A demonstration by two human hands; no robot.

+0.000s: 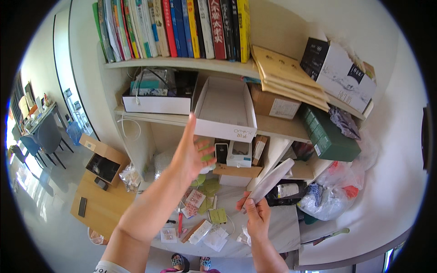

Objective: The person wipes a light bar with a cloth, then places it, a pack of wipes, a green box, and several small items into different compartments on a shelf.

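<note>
A pale wall shelf (182,63) filled the upper centre of the frame, its top board carrying a row of upright books (177,27). On the board below sat an open white box (225,109). At lower centre, a grey tabletop (282,227) bore scattered paper packets (200,218).

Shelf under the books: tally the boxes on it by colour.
White open boxes: 2
Brown cardboard box: 1
Green box: 1
Total: 4
</note>
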